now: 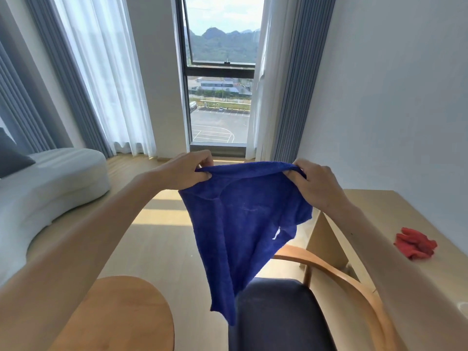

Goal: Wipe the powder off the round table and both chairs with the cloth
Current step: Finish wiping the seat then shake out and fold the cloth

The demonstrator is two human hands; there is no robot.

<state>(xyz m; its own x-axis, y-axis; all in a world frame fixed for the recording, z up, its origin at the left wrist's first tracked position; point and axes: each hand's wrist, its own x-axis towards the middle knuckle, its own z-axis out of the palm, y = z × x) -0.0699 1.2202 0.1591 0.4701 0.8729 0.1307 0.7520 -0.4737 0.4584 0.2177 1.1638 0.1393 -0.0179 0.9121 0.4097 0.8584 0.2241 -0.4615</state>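
Observation:
A blue cloth (240, 224) hangs spread in the air in front of me. My left hand (187, 171) pinches its top left corner and my right hand (316, 183) grips its top right corner. Below the cloth stands a wooden chair (336, 272) with a dark padded seat (276, 315). The round wooden table (121, 315) shows at the lower left, partly behind my left forearm. I see no powder on the parts in view. Only one chair is in view.
A light wooden desk (395, 224) runs along the right wall, with a crumpled red cloth (415, 243) on it. A pale grey sofa (50, 183) sits at the left. Ahead are a tall window (220, 72) and curtains over a wood floor.

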